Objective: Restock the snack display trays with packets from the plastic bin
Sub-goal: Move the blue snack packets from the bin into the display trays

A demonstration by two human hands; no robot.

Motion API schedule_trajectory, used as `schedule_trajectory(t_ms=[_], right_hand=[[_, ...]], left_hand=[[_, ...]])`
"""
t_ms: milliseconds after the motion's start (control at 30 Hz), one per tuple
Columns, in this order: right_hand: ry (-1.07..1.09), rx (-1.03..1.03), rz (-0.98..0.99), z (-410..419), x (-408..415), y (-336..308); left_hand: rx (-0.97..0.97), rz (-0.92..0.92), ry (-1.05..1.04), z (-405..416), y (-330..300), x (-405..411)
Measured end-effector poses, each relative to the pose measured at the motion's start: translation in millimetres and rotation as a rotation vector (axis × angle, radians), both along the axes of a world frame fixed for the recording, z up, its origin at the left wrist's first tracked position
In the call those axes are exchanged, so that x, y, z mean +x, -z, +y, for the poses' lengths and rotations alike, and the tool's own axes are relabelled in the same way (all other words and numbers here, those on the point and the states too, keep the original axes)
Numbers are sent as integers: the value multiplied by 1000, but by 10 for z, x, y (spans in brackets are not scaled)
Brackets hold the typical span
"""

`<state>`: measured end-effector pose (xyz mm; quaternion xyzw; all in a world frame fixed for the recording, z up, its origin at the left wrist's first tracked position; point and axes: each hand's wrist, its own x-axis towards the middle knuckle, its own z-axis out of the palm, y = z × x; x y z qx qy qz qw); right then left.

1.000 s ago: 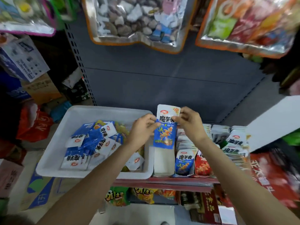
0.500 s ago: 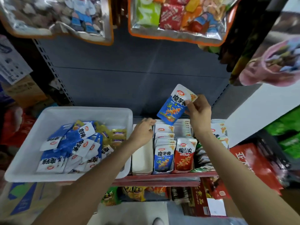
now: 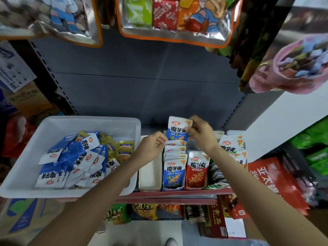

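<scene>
While both forearms reach up from the bottom edge toward the shelf, the right hand pinches the top corner of a blue packet, holding it upright at the back of the blue tray. Fingers curled, the left hand pinches that packet's left edge, just above the row already standing there. Left of it stands an empty white tray. At the shelf's left end, the bin holds a heap of packets.
</scene>
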<state>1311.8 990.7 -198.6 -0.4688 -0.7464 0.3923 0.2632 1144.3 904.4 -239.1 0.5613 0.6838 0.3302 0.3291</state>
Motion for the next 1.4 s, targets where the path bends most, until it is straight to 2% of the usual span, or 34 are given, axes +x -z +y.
schedule_trajectory(t_ms=[100,200,300,400,567,633,767,933,1033,1200,1300,1400], right_hand=[[-55,20,-257,-9,12,73],[-60,48,-250,-14,2,70],[-61,170,-235,3,-30,87],[-91,249,-416,17,-79,159],[-182,196,-655,-18,-156,232],[-173,225,-645,-54,-182,202],[-175,297,-485,-213,-401,116],[-358,188,-350,-550,-991,164],[-448,153,-375,-764,-1443,265],[-526,98,-494,-1066,-2183,525],[-563,88,-571,-1178,-2552,722],[-626,115,-611,-1268,-2854,867]], left_hand=[[5,8,0,-15,8,-16],[2,18,1,-39,22,-28],[0,15,-10,-59,21,-30],[8,0,-23,-57,1,-35],[9,-15,16,-75,-11,-64],[13,-4,13,-96,-18,-100],[74,26,-89,-191,-16,-290],[51,145,-264,-515,63,-813],[3,279,-314,-781,171,-1241],[-195,494,-431,-1229,337,-1970],[-272,525,-369,-1397,454,-2406],[-472,503,-255,-1488,573,-2747]])
